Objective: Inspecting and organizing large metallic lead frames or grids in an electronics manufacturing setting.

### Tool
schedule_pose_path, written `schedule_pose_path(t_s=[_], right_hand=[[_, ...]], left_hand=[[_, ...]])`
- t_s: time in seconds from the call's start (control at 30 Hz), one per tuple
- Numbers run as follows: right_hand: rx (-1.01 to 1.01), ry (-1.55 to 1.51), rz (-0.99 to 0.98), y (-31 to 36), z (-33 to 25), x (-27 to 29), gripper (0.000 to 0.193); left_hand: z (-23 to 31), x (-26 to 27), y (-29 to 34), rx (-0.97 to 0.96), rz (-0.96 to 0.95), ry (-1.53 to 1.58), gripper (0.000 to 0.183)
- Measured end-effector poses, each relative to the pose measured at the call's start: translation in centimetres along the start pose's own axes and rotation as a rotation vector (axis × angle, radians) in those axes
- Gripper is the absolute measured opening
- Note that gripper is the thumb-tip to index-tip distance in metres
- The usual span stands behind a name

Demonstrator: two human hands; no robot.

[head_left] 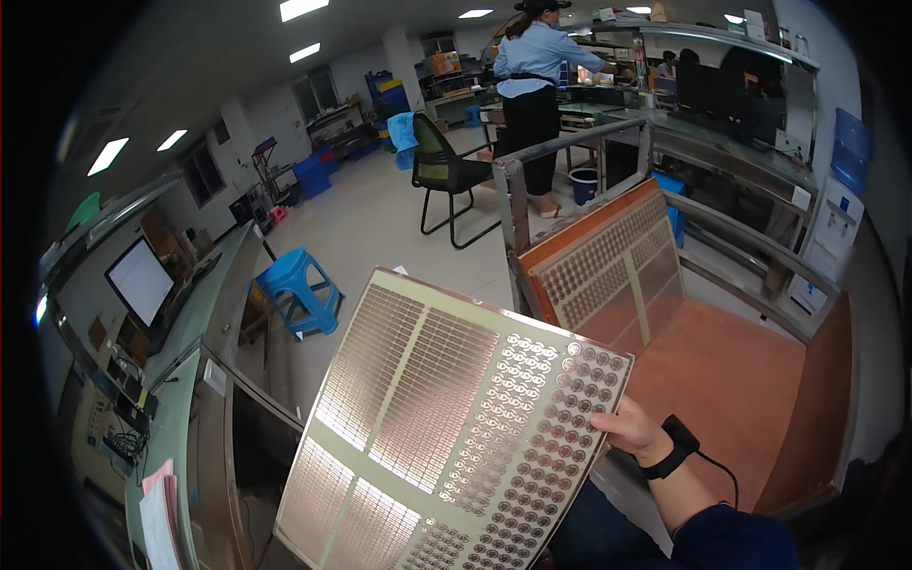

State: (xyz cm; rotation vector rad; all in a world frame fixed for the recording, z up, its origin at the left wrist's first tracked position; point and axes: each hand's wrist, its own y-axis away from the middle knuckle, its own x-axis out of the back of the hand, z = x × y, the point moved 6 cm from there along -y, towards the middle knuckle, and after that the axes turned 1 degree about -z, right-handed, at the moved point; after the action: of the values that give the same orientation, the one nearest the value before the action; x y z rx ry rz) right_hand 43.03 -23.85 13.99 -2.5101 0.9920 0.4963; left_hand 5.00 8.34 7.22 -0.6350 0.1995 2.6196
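Note:
A large copper-and-cream circuit board panel [446, 380], with rows of round patterns and fine grids, is tilted in front of me. My right hand [629, 427] is closed on its right edge, the thumb lying on the patterned face and the other fingers hidden behind. A black band [671, 446] with a cable circles my right wrist. My left hand does not show. Beyond the panel, similar circuit board panels [608, 275] lean against a brown backing board inside a metal-framed cart [518, 218].
The cart has a reddish-brown base [722, 389]. To the left stand a workbench [176, 408] with a monitor [141, 282] and a blue stool [302, 290]. Farther off are a black chair [442, 171] and a person [532, 85] standing at a bench. A water dispenser [836, 218] stands right.

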Motion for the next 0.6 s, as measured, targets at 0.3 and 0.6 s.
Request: schedule_pose_path(t_s=[0.3, 0.6], right_hand=[[0.181, 0.255, -0.082, 2.7, 3.1, -8.1, 0.048], [0.513, -0.128, 0.513, 6.3, -10.7, 3.6, 0.035]], left_hand=[[-3.3, -9.2, -1.2, 0.122, -0.075, 0.561, 0.049], [-5.2, -16.5, 1.5, 0.29, -0.539, 0.153, 0.054]])
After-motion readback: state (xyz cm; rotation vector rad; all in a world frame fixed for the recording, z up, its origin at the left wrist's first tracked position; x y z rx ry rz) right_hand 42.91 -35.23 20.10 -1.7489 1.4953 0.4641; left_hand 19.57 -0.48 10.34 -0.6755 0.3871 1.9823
